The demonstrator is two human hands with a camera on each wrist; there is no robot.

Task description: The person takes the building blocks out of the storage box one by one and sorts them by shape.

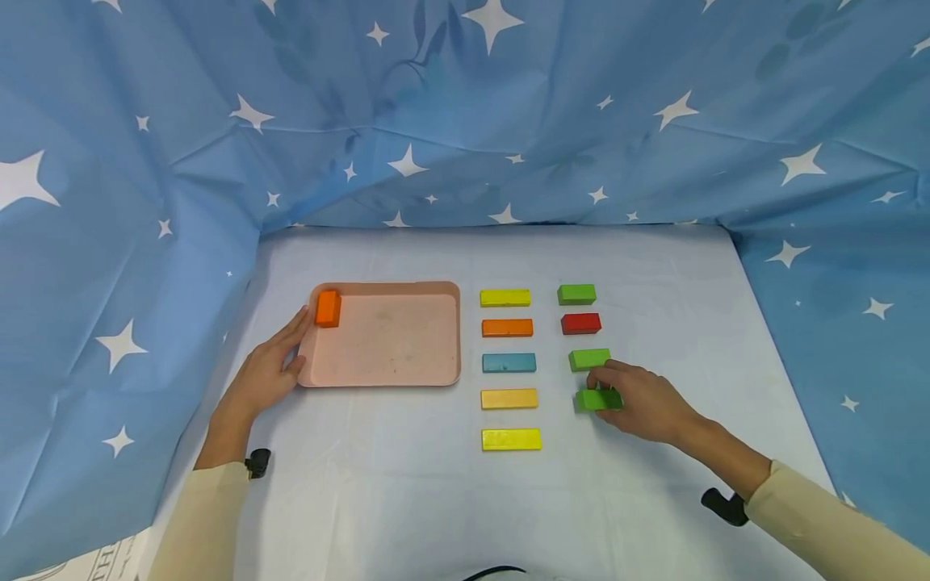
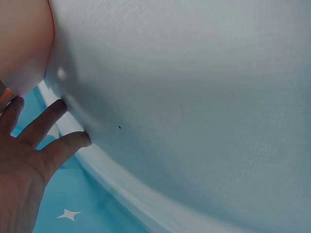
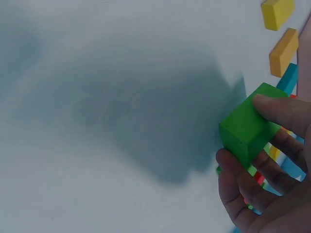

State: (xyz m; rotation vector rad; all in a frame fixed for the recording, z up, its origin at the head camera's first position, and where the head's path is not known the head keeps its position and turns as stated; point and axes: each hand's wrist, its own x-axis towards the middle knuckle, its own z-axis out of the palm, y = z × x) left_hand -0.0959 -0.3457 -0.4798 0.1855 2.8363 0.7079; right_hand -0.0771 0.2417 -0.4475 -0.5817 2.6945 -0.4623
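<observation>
My right hand (image 1: 647,403) pinches a green block (image 1: 590,400) between thumb and fingers. In the right wrist view that green block (image 3: 248,121) looks raised off the cloth, over a broad shadow. Just beyond it lies another green block (image 1: 589,360), followed by a red block (image 1: 581,323) and a third green block (image 1: 577,294) in a column. Against the left side of a pink tray (image 1: 385,379) rests my left hand (image 1: 265,375), its fingers extended along the rim. Inside the tray's far left corner sits an orange block (image 1: 328,309).
Between the tray and the right column runs a line of longer blocks: yellow (image 1: 504,298), orange (image 1: 507,328), blue (image 1: 508,363), light orange (image 1: 509,399) and yellow (image 1: 512,440). White cloth (image 1: 378,484) covers the table. A blue star-patterned curtain (image 1: 465,105) borders the back and sides.
</observation>
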